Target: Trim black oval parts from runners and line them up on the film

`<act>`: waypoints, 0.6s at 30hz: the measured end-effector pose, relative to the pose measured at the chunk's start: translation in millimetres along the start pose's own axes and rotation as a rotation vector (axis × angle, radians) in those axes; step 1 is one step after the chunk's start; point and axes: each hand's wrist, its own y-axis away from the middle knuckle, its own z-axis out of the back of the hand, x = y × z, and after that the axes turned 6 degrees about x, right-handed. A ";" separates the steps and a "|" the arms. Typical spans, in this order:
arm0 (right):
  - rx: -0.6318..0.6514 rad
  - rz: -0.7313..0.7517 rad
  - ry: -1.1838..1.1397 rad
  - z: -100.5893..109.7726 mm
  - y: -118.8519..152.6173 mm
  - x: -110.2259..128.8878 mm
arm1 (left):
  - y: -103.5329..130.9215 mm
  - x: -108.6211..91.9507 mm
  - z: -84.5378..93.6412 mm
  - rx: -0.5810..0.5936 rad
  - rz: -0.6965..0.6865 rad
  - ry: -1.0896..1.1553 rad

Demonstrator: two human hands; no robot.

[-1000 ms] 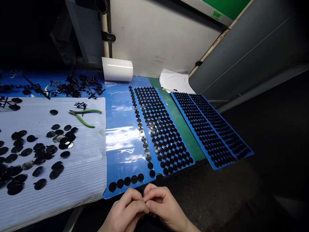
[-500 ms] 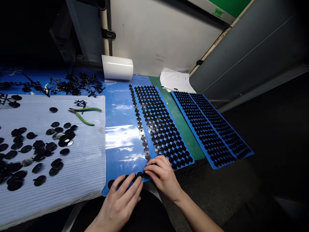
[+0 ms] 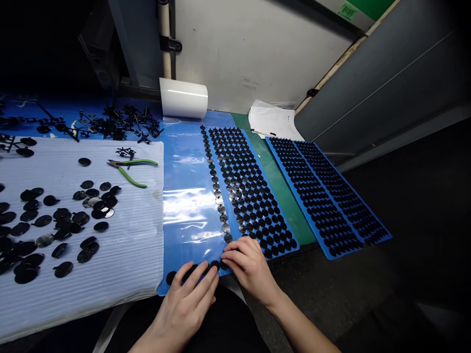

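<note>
Along the near edge of a glossy blue film sheet (image 3: 184, 196) lies a row of round black discs (image 3: 171, 278). My left hand (image 3: 187, 299) rests over this row, its fingers spread and partly covering the discs. Beside it, my right hand (image 3: 246, 264) has its fingers curled with thumb and fingertips drawn together on a black disc (image 3: 223, 265) at the row's right end. Part of that disc is hidden by the fingers. A single column of discs (image 3: 221, 209) and a dense block of discs (image 3: 253, 198) run away from me on the sheet.
Many loose discs (image 3: 62, 223) and green-handled cutters (image 3: 132, 169) lie on a white ribbed pad (image 3: 128, 255). Black sprue scraps (image 3: 117, 122) are piled behind. A white film roll (image 3: 184, 98), papers with a pen (image 3: 275, 121) and another filled blue sheet (image 3: 327, 196) stand around.
The whole view has shifted slightly, so the table's contents appear a little to the right. Both hands keep almost the same pose over the near row of discs.
</note>
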 end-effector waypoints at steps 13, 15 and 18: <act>-0.030 0.020 -0.034 2.5 1.7 -0.3 | 1.3 -2.8 1.3 -0.022 0.002 0.028; -0.081 0.012 -0.108 8.2 4.2 -1.9 | 1.7 2.1 11.7 -0.049 0.001 0.053; -0.199 -0.047 -0.204 18.6 9.5 -8.0 | 7.4 30.7 39.2 -0.093 0.107 -0.047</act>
